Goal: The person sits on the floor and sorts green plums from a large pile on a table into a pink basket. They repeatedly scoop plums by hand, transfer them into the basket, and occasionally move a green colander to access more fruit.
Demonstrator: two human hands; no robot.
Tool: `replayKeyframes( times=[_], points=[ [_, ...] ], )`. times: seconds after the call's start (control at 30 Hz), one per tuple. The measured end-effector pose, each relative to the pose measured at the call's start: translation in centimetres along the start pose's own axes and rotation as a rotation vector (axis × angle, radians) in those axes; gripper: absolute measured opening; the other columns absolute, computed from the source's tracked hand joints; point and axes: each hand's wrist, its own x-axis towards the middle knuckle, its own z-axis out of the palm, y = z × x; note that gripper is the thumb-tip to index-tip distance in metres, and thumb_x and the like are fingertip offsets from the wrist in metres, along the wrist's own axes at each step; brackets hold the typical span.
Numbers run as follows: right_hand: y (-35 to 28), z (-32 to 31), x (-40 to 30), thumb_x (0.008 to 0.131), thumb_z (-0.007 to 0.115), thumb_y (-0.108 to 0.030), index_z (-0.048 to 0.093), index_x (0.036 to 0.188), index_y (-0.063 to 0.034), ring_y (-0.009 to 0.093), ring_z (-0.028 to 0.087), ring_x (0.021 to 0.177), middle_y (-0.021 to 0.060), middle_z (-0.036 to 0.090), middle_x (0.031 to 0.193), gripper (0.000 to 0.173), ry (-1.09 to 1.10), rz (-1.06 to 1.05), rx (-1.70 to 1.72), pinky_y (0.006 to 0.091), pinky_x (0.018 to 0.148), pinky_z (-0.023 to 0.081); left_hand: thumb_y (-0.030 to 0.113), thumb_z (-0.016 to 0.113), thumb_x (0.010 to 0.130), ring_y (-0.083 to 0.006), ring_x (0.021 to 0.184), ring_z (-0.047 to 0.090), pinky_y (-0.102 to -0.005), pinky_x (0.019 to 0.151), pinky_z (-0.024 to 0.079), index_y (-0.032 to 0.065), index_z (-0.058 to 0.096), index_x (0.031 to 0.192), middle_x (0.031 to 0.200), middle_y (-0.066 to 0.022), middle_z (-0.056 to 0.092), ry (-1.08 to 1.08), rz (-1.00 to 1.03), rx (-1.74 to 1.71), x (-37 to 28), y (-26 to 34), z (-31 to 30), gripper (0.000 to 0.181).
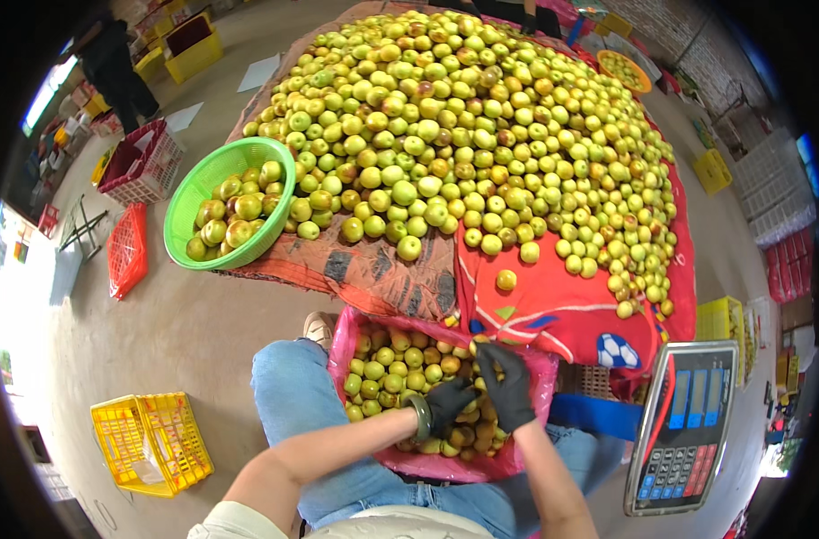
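Note:
Between my knees stands a crate lined with pink plastic film (340,350), holding many round yellow-green fruits (397,368) that look like jujubes. My left hand (451,404), in a black glove with a dark bangle (419,418) at the wrist, reaches over the fruits near the crate's middle. Beside it on the right, my right hand (505,387), also black-gloved, is raised over the crate's right part with bent fingers. Fruits show at the fingertips of both hands. Whether either hand grips one is hidden. A large heap of similar fruits (416,145) covers the table ahead.
A green plastic basket (180,222) of fruits sits at the table's left corner. The red cloth (544,296) drapes over the front edge. A digital scale (682,431) stands close on my right. On the floor at left lies a yellow crate (150,441). Another person (109,64) stands far left.

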Motion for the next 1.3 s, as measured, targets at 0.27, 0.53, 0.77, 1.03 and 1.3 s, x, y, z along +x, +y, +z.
replayKeyframes(
  times=[0.27, 0.53, 0.77, 1.03, 1.3],
  points=[
    [-6.3, 7.1, 22.8, 0.078, 0.060, -0.018, 0.061, 0.105, -0.0065, 0.029, 0.053, 0.101, 0.0147, 0.058, 0.104, 0.029, -0.045, -0.497, -0.200, 0.0354, 0.088, 0.041, 0.018, 0.055, 0.084, -0.0182, 0.083, 0.059, -0.0298, 0.078, 0.049, -0.0009, 0.053, 0.104, 0.096, -0.0096, 0.059, 0.441, 0.320, -0.891, 2.8, 10.2, -12.4, 0.027],
    [-6.4, 17.1, 31.2, 0.066, 0.068, -0.030, 0.060, 0.103, -0.0108, 0.030, 0.051, 0.100, 0.0133, 0.053, 0.112, 0.042, -0.114, -0.704, -0.702, 0.0388, 0.088, 0.040, 0.015, 0.055, 0.082, -0.0159, 0.082, 0.057, -0.0283, 0.075, 0.047, -0.0020, 0.048, 0.109, 0.095, -0.0075, 0.057, 0.726, 0.347, -0.918, 4.9, 11.5, -13.0, 0.033],
    [-3.9, 13.8, 29.5, 0.063, 0.068, -0.032, 0.063, 0.089, -0.0141, 0.029, 0.056, 0.082, 0.0115, 0.055, 0.098, 0.032, -0.256, -0.559, -0.779, 0.0388, 0.072, 0.046, 0.015, 0.055, 0.084, -0.0153, 0.096, 0.051, -0.0260, 0.081, 0.042, 0.0013, 0.039, 0.124, 0.111, -0.0078, 0.049, 0.914, 0.436, -0.800, 4.3, 12.5, -14.6, 0.046],
    [-0.7, 6.1, 25.3, 0.064, 0.066, -0.022, 0.065, 0.094, -0.0205, 0.023, 0.053, 0.089, 0.0019, 0.061, 0.089, 0.030, -0.282, -0.625, -0.617, 0.0345, 0.081, 0.041, 0.036, 0.053, 0.086, -0.0196, 0.115, 0.041, -0.0443, 0.087, 0.039, 0.0145, 0.035, 0.131, 0.127, -0.0045, 0.038, 0.487, 0.058, -1.063, 3.3, 14.3, -15.2, 0.053],
    [7.5, -6.7, 22.0, 0.088, 0.053, -0.021, 0.051, 0.120, -0.0022, 0.016, 0.044, 0.117, 0.0070, 0.050, 0.125, 0.037, 0.191, 0.058, 0.290, 0.0282, 0.099, 0.031, 0.044, 0.048, 0.086, -0.0212, 0.112, 0.044, -0.0409, 0.086, 0.044, 0.0187, 0.036, 0.129, 0.126, -0.0072, 0.038, 0.353, 0.052, -0.951, 5.0, 13.7, -14.0, 0.052]
  ],
)
